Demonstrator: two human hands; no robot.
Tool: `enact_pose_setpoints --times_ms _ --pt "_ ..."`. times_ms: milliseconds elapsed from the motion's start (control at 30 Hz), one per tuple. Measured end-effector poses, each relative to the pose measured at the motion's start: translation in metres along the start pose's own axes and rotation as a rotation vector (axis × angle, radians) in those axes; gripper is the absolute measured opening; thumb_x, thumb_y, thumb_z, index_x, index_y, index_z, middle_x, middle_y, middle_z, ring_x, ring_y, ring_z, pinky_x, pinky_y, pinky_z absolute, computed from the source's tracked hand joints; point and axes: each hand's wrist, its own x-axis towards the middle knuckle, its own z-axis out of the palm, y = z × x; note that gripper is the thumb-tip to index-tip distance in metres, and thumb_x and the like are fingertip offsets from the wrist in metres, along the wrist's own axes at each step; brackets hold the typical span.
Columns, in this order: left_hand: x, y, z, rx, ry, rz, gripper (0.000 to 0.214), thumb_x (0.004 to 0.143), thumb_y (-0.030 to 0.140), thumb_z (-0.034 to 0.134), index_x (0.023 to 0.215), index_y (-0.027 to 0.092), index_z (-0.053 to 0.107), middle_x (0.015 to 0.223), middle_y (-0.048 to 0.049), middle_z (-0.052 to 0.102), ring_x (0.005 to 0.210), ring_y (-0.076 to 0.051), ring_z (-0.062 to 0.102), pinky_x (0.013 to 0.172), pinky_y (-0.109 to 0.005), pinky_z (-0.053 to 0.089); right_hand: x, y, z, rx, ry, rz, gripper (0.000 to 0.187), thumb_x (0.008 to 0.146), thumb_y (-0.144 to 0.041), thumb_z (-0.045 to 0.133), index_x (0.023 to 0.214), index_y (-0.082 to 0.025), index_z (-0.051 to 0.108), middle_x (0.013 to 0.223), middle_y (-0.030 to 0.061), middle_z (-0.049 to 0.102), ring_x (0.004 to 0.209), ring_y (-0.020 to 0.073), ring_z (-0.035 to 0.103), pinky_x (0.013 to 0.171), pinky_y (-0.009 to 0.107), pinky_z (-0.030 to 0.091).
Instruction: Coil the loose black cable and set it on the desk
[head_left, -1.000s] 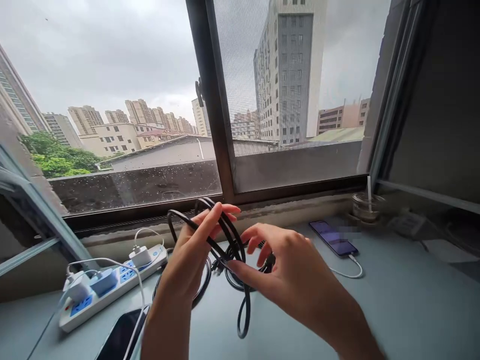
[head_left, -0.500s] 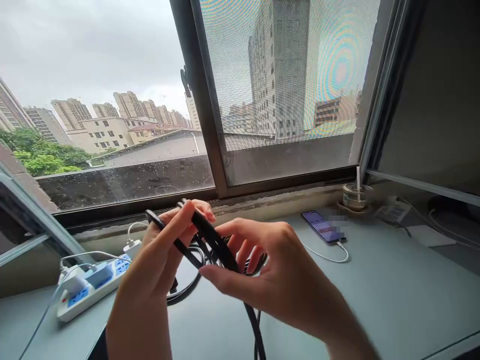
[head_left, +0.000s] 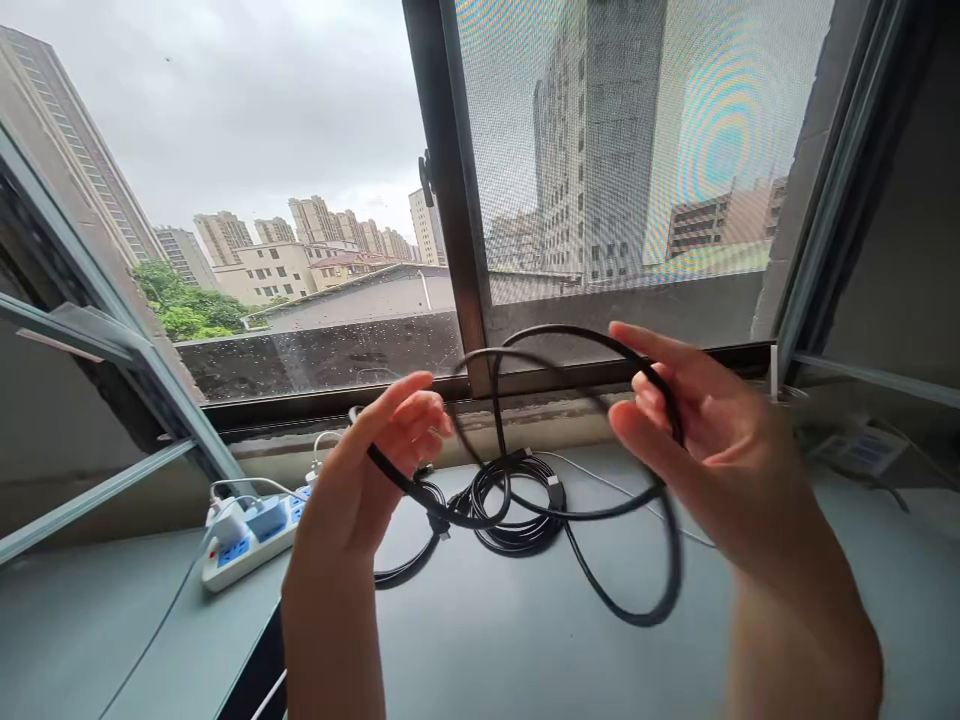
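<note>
A black cable (head_left: 570,345) is stretched in wide loops between both hands above the grey sill. My left hand (head_left: 375,470) pinches one end of the loops between thumb and fingers at lower left. My right hand (head_left: 694,440) is raised at the right, fingers curled round the cable's upper arc. More of the cable lies coiled (head_left: 517,500) on the sill between the hands, and one loop hangs down (head_left: 645,600) below the right hand.
A white power strip (head_left: 251,530) with blue sockets and plugged-in white chargers lies at the left on the grey sill (head_left: 487,650). A white cord (head_left: 600,480) runs behind the coil. The window frame (head_left: 457,220) and insect screen stand close behind. Small objects sit at the right corner.
My hands have moved apart: the right hand rose and swung to the right, drawing the bunched cable out into wide loops. The view shifted, and the phone is hidden behind my right hand.
</note>
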Motion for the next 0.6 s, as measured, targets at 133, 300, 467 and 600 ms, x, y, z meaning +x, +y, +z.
enact_pose_setpoints --times_ms 133,300,467,600 --pt "0.007 0.001 -0.005 0.031 0.033 0.026 0.029 0.080 0.038 0.060 0.098 0.018 0.069 0.095 -0.0063 0.068 0.077 -0.015 0.061 0.057 -0.021 0.047 0.004 0.007 0.001 -0.122 0.007 -0.042 0.046 0.074 -0.046 0.069 0.118 -0.032 0.060 0.077 0.0007 0.041 0.064 0.0127 0.042 0.059 0.025 0.045" --pt "0.011 0.014 -0.014 -0.201 0.078 0.029 0.042 0.094 0.025 0.030 0.070 0.017 0.063 0.062 -0.0007 0.063 0.046 -0.007 0.051 0.039 -0.018 0.039 0.010 0.015 0.001 -0.232 -0.100 -0.032 0.040 0.078 -0.016 0.060 0.116 -0.028 0.060 0.078 -0.0003 0.049 0.066 0.0102 0.049 0.054 0.018 0.044" --pt "0.004 0.022 -0.033 -0.319 -0.012 0.124 0.043 0.098 0.029 0.019 0.078 0.024 0.057 0.032 0.0127 0.038 0.025 -0.005 0.000 0.033 -0.015 0.033 0.015 0.023 -0.004 -0.336 -0.049 0.017 0.040 0.077 -0.015 0.060 0.115 -0.026 0.059 0.086 0.0016 0.060 0.079 0.0155 0.059 0.055 0.020 0.043" --pt "0.002 0.022 -0.037 -0.291 -0.014 0.180 0.048 0.098 0.028 0.016 0.076 0.024 0.058 0.028 0.0122 0.035 0.024 -0.005 0.004 0.033 -0.015 0.033 0.018 0.035 0.002 -0.312 -0.188 0.243 0.030 0.082 -0.018 0.056 0.111 -0.020 0.060 0.077 0.0017 0.065 0.065 0.0145 0.062 0.052 0.022 0.043"
